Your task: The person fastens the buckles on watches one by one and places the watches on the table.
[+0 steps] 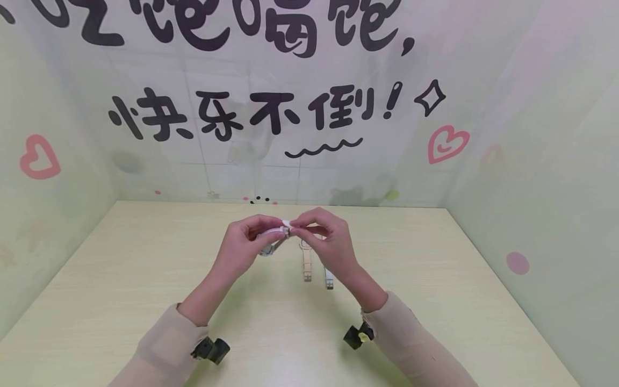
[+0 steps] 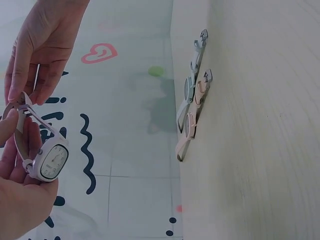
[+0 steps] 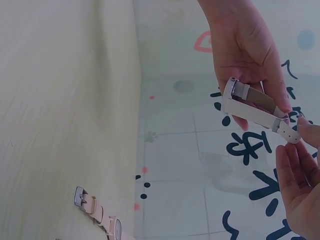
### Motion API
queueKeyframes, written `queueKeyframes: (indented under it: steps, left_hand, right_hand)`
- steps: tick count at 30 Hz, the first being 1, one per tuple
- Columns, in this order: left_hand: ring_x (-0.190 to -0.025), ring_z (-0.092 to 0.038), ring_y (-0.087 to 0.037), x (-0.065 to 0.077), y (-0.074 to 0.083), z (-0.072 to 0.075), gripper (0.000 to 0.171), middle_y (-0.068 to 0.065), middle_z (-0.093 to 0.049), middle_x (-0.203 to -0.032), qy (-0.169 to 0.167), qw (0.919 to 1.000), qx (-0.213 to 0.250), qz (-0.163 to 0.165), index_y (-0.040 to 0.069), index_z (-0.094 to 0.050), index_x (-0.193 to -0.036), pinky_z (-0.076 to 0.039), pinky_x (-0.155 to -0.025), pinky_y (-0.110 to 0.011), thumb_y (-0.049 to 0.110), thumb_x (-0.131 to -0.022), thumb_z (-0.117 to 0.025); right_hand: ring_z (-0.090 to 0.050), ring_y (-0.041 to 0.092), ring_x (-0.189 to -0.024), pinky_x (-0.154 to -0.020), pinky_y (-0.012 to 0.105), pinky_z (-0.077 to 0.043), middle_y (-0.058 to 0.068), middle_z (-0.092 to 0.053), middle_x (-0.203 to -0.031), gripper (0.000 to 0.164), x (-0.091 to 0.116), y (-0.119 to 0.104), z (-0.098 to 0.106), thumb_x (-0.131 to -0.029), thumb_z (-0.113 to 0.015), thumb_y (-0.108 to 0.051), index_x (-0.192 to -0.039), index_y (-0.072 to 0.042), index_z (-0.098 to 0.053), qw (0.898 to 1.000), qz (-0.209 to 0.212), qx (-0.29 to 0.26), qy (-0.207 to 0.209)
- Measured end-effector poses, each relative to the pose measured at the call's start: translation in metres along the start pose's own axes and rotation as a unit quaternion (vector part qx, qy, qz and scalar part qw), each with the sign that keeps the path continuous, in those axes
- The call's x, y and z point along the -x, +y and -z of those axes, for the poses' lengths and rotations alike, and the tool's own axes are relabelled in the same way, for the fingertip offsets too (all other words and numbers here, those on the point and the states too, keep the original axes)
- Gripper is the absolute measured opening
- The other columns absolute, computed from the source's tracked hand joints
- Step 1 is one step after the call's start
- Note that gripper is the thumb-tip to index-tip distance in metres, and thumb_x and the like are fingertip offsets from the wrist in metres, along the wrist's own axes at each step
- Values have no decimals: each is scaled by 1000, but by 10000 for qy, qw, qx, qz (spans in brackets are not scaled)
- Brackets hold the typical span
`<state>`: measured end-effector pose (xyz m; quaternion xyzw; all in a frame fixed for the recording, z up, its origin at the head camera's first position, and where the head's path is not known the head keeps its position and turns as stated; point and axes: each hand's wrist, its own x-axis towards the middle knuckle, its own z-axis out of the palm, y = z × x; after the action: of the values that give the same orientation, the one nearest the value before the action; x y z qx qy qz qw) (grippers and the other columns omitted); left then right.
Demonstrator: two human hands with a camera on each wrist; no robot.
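Note:
Above the table, both hands hold a white wristwatch (image 2: 53, 161) between them, its strap bent into a loop. My left hand (image 1: 237, 244) grips the strap by the buckle, with the oval watch face hanging under the fingers. The thumb and fingers of my right hand (image 1: 333, 239) pinch the strap's free end (image 3: 290, 134), where small holes show. In the right wrist view the strap passes through the buckle area, partly covered by fingertips. On the table lie a pink-strapped watch (image 1: 307, 263) and a pale-strapped watch (image 1: 329, 279), partly behind the right hand in the head view.
The light wooden table (image 1: 121, 279) meets a printed backdrop (image 1: 271, 177) at its back edge. Further backdrop walls rise on the left and right. A small black camera sits at each sleeve cuff.

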<state>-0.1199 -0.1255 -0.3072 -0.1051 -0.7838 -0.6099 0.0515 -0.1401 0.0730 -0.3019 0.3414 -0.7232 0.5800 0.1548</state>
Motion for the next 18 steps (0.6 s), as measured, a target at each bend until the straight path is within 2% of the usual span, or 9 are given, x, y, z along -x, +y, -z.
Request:
queueKeyframes:
  steps: [18]
  left_hand:
    - [-98,-62,-23,1,-1,1,29,-12,-72,-112,154,9998,-115,81,9,-71,-115,-52,-87,-31,27,-92,-73]
  right_hand:
    - [-66,14,-91,-82,29,-62,14,-70,-93,10,3,5,1,-86,-74,3,-95,2,-74,9996,-77,201,-175]
